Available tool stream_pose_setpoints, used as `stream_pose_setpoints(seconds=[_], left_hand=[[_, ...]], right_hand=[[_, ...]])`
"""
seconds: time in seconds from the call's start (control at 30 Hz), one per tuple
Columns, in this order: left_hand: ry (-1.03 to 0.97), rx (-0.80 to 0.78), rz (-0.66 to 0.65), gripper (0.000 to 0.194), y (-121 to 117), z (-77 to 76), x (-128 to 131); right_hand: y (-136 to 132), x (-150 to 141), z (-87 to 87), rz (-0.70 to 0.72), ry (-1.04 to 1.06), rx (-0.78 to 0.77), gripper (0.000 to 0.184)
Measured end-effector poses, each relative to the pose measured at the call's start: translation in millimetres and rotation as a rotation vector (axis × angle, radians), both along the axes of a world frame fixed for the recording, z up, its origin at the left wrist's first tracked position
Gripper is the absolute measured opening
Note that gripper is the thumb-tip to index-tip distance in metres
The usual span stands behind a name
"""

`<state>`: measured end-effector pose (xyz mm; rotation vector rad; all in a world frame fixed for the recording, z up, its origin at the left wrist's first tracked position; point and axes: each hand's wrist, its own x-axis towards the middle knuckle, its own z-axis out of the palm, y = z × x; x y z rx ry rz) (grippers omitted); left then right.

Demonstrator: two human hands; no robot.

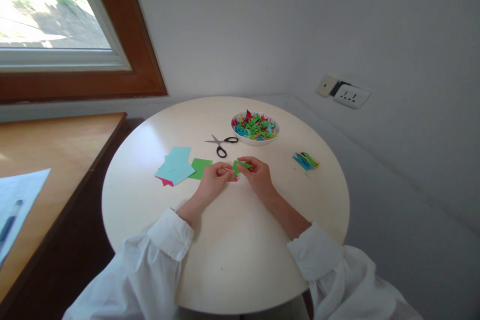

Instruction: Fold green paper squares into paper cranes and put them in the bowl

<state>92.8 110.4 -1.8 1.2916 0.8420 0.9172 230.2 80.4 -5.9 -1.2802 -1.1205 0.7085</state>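
Observation:
Between my two hands, just above the round white table [225, 260], is a small folded piece of green paper [240, 165]. My left hand [217, 176] pinches its left side, and my right hand [255, 172] grips its right side. Something small and red shows below the fingertips; what it is I cannot make out. A flat green paper square [201, 168] lies just left of my left hand. Farther left, light blue paper squares [174, 166] overlap, with a pink corner [166, 181] sticking out underneath. Scissors [221, 144] with black handles lie spread apart beyond my hands.
A white bowl [256, 142] of colourful folded paper pieces stands at the table's far side. Paper strips [306, 161] lie in a small pile at right. A wooden desk [71, 145] with a white sheet [22, 205] and a pen [10, 222] is at left. Walls border the table.

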Motion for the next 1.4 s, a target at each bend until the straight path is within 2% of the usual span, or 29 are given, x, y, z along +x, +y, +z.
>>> stream_pose_setpoints(seconds=[0.1,0.3,0.7,1.03,1.4], left_hand=[[-0.003,0.063,-0.005,0.034,-1.5,3.0,-1.1],[0.023,0.231,0.01,0.019,-3.7,7.6,-0.6],[-0.064,0.128,0.067,0.016,1.5,6.5,-3.3],[0.026,0.227,0.111,0.021,1.4,7.5,-5.2],[0.086,0.366,0.143,0.017,2.0,3.0,-5.1]], right_hand=[[0.0,0.6,-0.6,-0.028,0.021,0.033,0.023],[-0.5,-0.7,0.6,-0.018,0.016,0.07,0.016],[-4.5,-1.1,3.7,0.08,0.03,0.029,0.022],[-6.2,-1.4,4.4,0.149,0.1,0.026,0.028],[-6.1,-3.5,7.4,0.165,0.074,0.06,0.016]])
